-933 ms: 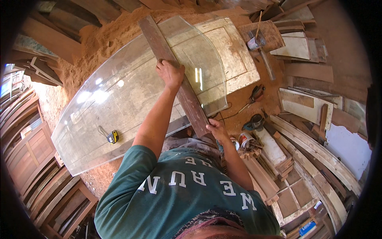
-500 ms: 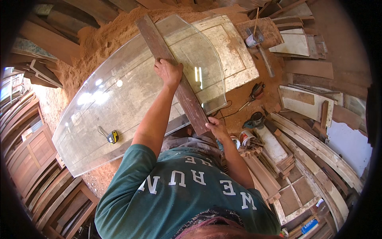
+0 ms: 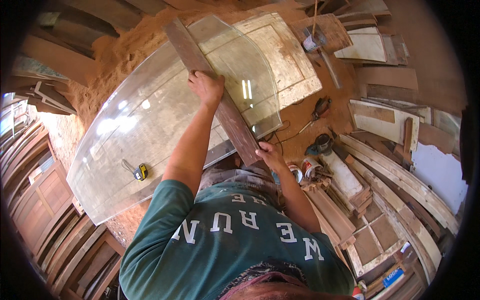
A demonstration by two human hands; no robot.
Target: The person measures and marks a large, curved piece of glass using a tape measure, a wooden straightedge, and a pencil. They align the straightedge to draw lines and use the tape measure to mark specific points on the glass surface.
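Observation:
A long, dark brown wooden plank (image 3: 231,116) lies slantwise across a large clear glass sheet (image 3: 165,110). Fingers of my left hand (image 3: 206,87) wrap over the plank around its middle. At the plank's near end, beside my body, my right hand (image 3: 270,155) grips its right edge, thumb on top. Beneath the glass is a worn, pale panelled wooden board (image 3: 295,75), which sticks out past the glass at the far right. A yellow and black tape measure (image 3: 140,172) rests on the glass, left of my left forearm.
Right of the glass, a corded power tool (image 3: 320,109) lies on the sawdust-covered ground. A tin can (image 3: 314,42) stands on a board (image 3: 334,31) at the far right. Stacked timber (image 3: 405,175) fills the right side, and wooden door panels (image 3: 42,200) lean at the left.

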